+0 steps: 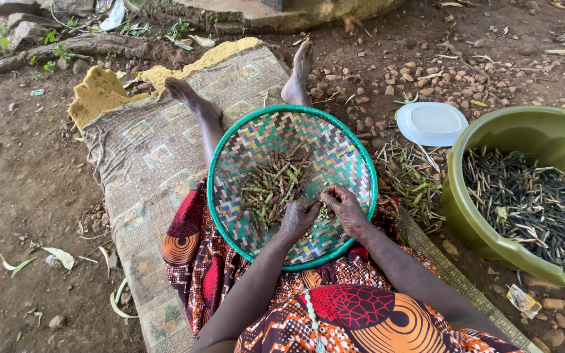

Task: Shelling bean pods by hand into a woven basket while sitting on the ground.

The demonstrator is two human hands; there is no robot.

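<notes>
Both hands meet over a round woven tray (230,163) on the lap. The left hand (299,216) and right hand (344,208) pinch one bean pod (324,210) between them, beside a heap of pods (271,186).

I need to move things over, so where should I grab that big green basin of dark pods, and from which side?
Take the green basin by its thick rolled rim, probably with both hands on opposite sides. The near rim, beside the person's right hand, is bare and closest. It looks heavy with dark pods, and it sits tilted, so a one-sided lift could spill them.
</notes>
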